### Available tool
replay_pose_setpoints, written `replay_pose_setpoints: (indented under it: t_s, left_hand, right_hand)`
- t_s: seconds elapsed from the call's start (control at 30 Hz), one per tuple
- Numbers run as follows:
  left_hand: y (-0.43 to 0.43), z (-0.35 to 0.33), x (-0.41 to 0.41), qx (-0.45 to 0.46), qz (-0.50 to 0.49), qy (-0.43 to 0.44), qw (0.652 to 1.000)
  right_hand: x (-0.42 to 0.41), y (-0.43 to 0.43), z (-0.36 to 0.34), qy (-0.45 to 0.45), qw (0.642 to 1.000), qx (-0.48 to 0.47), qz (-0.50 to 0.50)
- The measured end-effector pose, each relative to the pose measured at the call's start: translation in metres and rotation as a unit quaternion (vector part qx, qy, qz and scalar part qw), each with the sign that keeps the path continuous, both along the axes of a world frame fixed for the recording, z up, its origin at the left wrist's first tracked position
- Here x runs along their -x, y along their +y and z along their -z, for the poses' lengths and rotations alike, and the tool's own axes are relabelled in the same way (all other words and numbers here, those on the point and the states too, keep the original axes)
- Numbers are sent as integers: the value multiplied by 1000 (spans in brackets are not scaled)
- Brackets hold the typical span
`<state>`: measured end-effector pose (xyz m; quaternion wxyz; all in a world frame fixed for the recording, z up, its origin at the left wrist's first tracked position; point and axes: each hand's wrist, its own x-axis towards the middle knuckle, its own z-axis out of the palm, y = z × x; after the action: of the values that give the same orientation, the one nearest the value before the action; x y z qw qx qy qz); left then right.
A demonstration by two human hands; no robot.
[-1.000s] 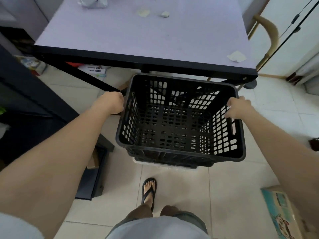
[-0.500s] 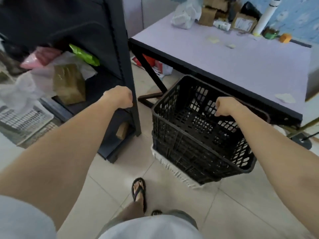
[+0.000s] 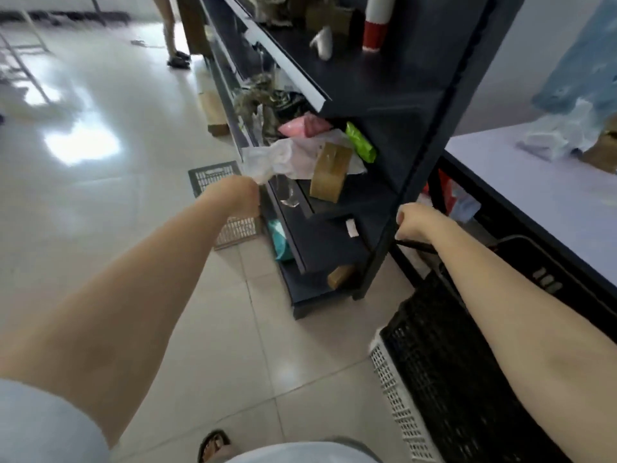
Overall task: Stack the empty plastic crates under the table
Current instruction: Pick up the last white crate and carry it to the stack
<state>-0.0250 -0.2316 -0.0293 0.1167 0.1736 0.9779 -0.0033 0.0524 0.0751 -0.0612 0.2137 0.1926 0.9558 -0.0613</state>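
Black plastic crate [image 3: 450, 362] sits nested in a white crate [image 3: 390, 379] on the floor beside the tabletop [image 3: 541, 202], not yet under it. A second ago both hands carried it. Now only the right grip [image 3: 414, 225] clamps its rim, while the left grip [image 3: 233, 198] has let go and reaches toward a pale crate [image 3: 213, 177] by the shelving [image 3: 384, 145], fingers hidden, contents impossible to tell. Probably the next crate to stack.

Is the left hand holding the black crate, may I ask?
No, the left hand is beside the shelf; only the right hand grips the black crate.
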Motion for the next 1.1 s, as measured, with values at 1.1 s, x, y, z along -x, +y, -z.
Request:
replay_pose_setpoints:
  t_s: [1.1]
  left_hand:
    - [-469,25,383,-48,-239,-64,968]
  right_hand:
    - [513,-470,12,-62,981,80,-164]
